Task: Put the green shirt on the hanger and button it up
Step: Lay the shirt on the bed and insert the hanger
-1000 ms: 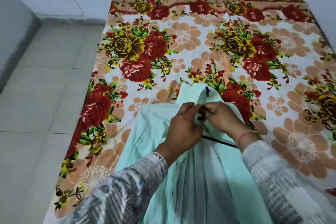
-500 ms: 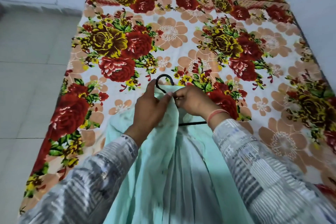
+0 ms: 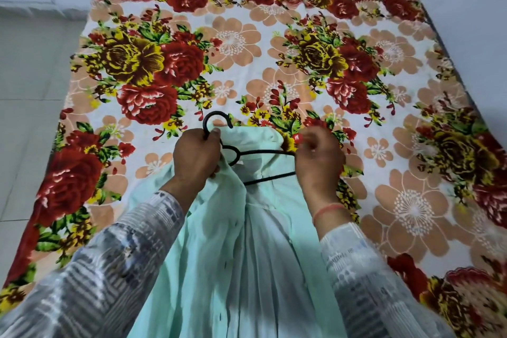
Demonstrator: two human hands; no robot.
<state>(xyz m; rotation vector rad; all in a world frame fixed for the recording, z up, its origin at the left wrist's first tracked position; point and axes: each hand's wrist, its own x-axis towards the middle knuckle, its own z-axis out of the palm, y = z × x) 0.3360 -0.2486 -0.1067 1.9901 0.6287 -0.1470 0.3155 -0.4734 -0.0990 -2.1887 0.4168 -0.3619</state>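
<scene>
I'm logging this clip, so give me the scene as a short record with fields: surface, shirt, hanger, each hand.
surface: floral bedsheet on a bed
shirt: light green shirt, lying front open, collar end away from the person
hanger: black hanger, hook showing above the collar, right arm still bare outside the cloth
left hand: left hand gripping the hanger's neck with shirt fabric
right hand: right hand at the hanger's right end by the collar
buttons: not yet done up

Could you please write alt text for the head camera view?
Two hands work a black hanger into a pale green shirt on a floral bedspread: the left hand grips near the hook, the right hand its arm.
</scene>
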